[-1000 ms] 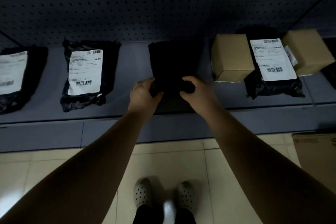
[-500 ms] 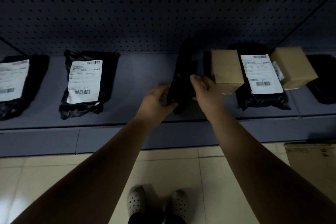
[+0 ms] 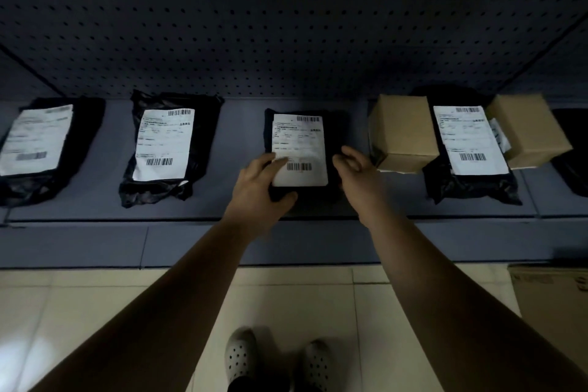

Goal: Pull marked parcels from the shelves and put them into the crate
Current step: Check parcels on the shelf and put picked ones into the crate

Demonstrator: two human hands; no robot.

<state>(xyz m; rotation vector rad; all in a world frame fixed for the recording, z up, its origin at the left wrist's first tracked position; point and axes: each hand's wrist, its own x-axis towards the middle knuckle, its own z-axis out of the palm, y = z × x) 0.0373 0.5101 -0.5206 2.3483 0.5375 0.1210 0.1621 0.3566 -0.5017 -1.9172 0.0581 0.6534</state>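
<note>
Dim pegboard backing (image 3: 286,25) rises behind a grey-blue metal shelf (image 3: 241,143). In the middle of the row on it lies the flat black plastic mailer with a white barcode label (image 3: 300,149), label up. It sits between another labelled black mailer (image 3: 165,146) well to the left and a brown cardboard box (image 3: 402,134) near it on the right. The person's left hand (image 3: 259,188) grips its near left corner, fingers laid over the label and thumb hooked at the near edge. The right hand (image 3: 358,169) sits at the right edge with fingers curled, though I cannot tell whether it actually holds the film. To me the parcel looks light and floppy, its slick film likely to slide, so I'd take it by both side edges, pinching bag rather than label. No crate is plainly in sight.
</note>
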